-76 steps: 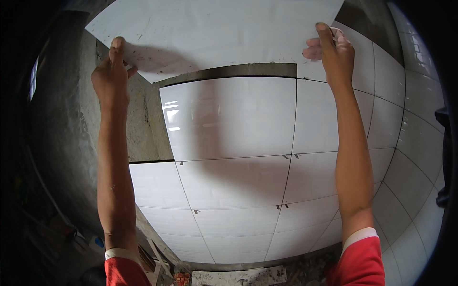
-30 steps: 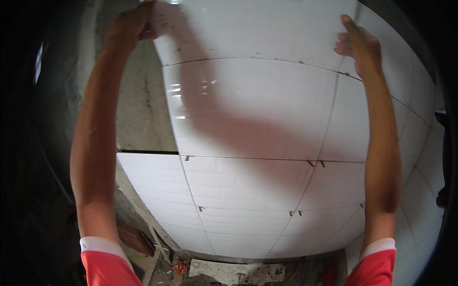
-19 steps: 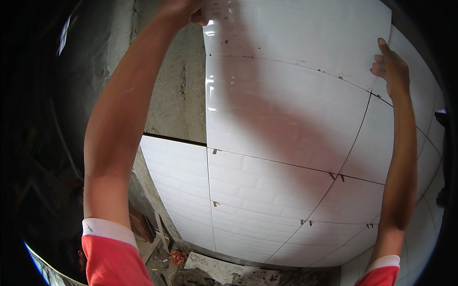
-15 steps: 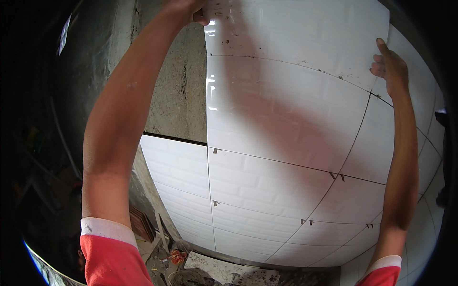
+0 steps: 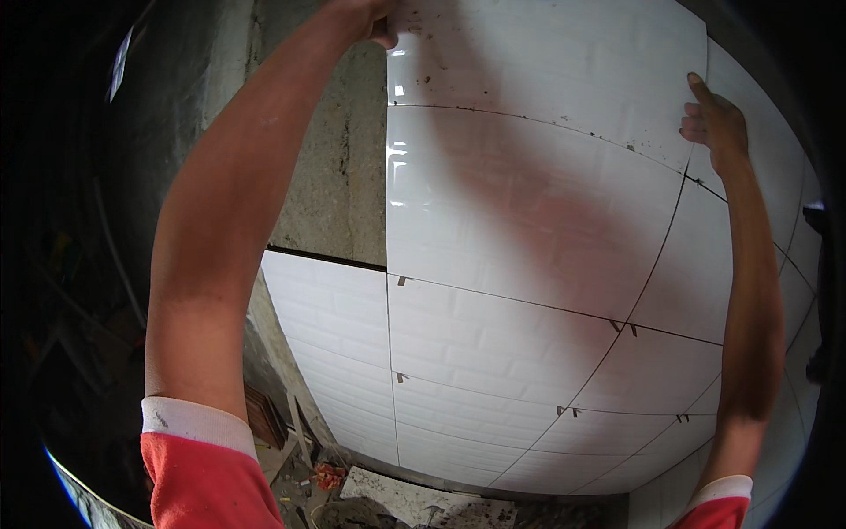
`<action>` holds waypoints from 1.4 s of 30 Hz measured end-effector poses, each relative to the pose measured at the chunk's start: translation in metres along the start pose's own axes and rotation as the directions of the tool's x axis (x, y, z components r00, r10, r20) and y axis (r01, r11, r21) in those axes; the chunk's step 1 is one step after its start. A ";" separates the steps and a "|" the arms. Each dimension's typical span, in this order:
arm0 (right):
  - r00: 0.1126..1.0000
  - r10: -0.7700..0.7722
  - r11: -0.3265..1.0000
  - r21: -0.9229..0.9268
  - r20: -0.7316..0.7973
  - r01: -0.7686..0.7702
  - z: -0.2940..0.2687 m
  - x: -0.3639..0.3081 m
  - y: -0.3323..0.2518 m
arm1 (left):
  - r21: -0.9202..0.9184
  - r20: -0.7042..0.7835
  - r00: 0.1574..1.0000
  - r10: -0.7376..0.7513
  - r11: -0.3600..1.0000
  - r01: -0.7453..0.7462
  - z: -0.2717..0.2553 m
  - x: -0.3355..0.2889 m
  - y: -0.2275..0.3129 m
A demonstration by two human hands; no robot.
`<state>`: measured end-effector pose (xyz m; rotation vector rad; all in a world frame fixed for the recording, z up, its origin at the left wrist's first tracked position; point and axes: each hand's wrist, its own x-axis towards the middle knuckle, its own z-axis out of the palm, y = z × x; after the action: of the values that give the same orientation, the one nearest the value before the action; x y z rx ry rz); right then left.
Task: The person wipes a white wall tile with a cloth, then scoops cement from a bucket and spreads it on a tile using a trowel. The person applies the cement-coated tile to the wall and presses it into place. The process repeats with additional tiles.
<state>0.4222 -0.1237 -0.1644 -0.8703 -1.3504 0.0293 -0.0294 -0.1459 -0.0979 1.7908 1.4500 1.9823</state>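
Observation:
A large glossy white wall tile with a faint brick relief and dark specks of grime stands at the top of the tiled wall, its upper edge out of view. At its left edge is my left hand, fingers closed around the side and partly cut off by the picture's top. My right hand touches the tile near its right edge, thumb pointing up and fingers apart from it. Directly below, another white tile meets it along a thin dark joint.
Bare grey concrete shows left of the upper tiles. Small dark spacers stick out of the lower joints. A dirty pale slab lies on the floor beside rubble, with brown boards further left.
The upper tile's left edge has shifted slightly right and its right corner slightly left, so it looks a little closer to the wall. Both hands moved with it.

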 end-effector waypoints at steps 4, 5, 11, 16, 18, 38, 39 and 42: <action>1.000 0.007 0.999 -0.035 -0.020 -0.008 0.003 0.002 -0.003 | 0.053 0.014 0.999 -0.035 0.998 0.034 0.003 0.017 -0.006; 1.000 0.010 0.997 -0.070 0.006 -0.009 0.002 0.002 -0.006 | 0.061 0.022 0.999 -0.043 0.997 0.042 0.003 0.021 -0.009; 0.982 0.082 0.947 -0.321 0.169 -0.024 -0.017 0.012 -0.030 | 0.089 0.113 0.993 -0.014 0.996 0.004 -0.001 0.043 -0.023; 0.990 0.077 0.787 -0.617 0.118 0.012 -0.017 0.005 -0.060 | 0.134 0.209 0.978 0.015 0.990 -0.044 -0.007 0.051 -0.028; 0.978 0.178 0.742 -0.668 0.111 -0.059 -0.014 0.002 -0.074 | 0.129 0.187 0.981 0.049 0.989 -0.074 -0.007 0.052 -0.029; 0.973 -0.069 0.926 -0.377 -0.220 -0.020 0.014 -0.013 -0.041 | 0.052 0.056 0.996 0.068 0.996 -0.071 -0.008 0.019 -0.012; 0.977 -0.062 0.910 -0.415 -0.202 -0.028 0.015 -0.013 -0.041 | 0.074 0.039 0.995 0.092 0.993 -0.095 -0.007 0.017 -0.011; 0.972 -0.085 0.859 -0.510 -0.219 -0.040 0.020 -0.012 -0.042 | 0.075 0.058 0.993 0.100 0.992 -0.104 -0.006 0.018 -0.009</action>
<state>0.3829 -0.1486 -0.1514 -1.2612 -1.1559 -0.4616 -0.0441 -0.1335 -0.0904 1.9731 1.4673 1.9321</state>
